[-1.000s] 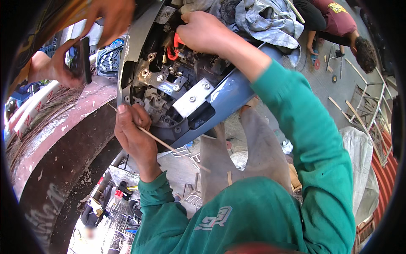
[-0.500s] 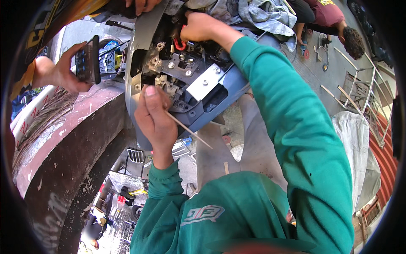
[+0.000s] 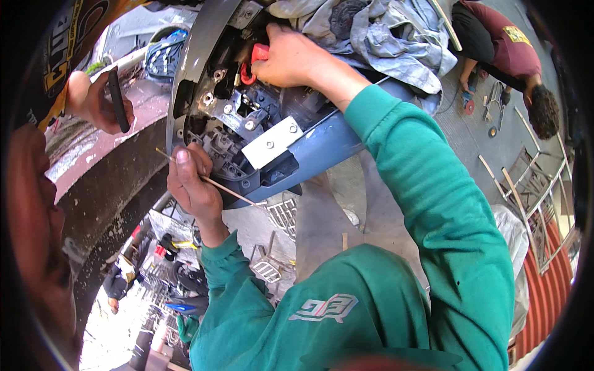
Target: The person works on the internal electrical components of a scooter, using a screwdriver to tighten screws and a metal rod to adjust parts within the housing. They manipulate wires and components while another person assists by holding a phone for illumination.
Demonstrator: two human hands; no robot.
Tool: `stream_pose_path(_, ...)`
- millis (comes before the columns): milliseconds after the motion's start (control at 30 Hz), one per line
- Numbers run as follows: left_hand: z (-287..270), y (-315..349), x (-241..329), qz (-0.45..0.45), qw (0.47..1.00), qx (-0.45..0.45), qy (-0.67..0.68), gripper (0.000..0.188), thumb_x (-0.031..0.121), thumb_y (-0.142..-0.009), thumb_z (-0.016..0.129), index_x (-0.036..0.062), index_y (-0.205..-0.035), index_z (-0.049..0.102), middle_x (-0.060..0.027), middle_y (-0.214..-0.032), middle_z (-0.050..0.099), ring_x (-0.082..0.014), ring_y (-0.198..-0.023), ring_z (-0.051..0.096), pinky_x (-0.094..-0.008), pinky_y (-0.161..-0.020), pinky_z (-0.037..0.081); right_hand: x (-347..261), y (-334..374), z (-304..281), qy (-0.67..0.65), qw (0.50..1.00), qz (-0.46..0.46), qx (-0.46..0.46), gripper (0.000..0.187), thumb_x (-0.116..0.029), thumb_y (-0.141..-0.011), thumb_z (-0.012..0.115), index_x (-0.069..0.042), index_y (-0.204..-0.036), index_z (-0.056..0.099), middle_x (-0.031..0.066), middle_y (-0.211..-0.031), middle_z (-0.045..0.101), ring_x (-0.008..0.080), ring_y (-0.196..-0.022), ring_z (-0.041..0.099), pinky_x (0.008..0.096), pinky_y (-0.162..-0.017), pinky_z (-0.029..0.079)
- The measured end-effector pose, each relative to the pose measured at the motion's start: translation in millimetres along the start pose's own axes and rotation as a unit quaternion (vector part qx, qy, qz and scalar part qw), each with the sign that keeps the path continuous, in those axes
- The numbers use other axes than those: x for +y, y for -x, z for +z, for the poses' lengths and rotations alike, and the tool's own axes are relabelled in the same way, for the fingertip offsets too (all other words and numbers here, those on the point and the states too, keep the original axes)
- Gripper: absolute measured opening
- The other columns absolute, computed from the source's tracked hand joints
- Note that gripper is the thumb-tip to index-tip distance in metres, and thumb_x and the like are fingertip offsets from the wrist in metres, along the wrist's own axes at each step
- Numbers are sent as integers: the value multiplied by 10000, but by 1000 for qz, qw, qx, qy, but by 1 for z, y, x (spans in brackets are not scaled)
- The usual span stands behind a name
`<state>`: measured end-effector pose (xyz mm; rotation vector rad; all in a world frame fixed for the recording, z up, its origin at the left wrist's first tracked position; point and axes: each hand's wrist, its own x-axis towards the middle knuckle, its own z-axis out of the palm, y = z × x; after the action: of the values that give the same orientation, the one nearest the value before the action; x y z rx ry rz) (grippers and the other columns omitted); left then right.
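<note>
Head view: left hand pinched shut on a thin pale stick — long, straight, running slantwise from upper left to lower right, its upper end at the grey scooter body's exposed bracket work. Right hand curls closed round a red part higher in the same opening — blue panel just below.

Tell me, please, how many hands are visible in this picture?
3: the left hand pinching a thin stick by the engine parts, the right hand on a red connector, another person's hand holding a dark tool upper left. Others may be hidden.
</note>
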<state>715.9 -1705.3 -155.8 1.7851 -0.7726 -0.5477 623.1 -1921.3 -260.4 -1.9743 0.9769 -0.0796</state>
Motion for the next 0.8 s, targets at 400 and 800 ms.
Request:
stream_pose_path(400, -3, -1, -2, -9, 1000, -11, 7, 413, 315, -1090, 385, 96, -740, 361, -20, -610, 303, -101, -583, 244, -293, -541, 206, -4, 11, -1, 35, 999, -15, 18, 701, -412, -822, 689, 101, -1292, 599, 339, -1358, 552, 450, -1238, 600, 459, -1065, 498)
stream_pose_path(800, -4, 0, -4, 6, 1000, -11, 28, 430, 306, -1087, 417, 76, -724, 400, -24, -604, 306, -108, -551, 284, -296, -517, 209, -10, 25, -9, 25, 999, -23, 22, 702, -388, -833, 687, 116, -1314, 598, 319, -1387, 563, 428, -1214, 628, 439, -1041, 524)
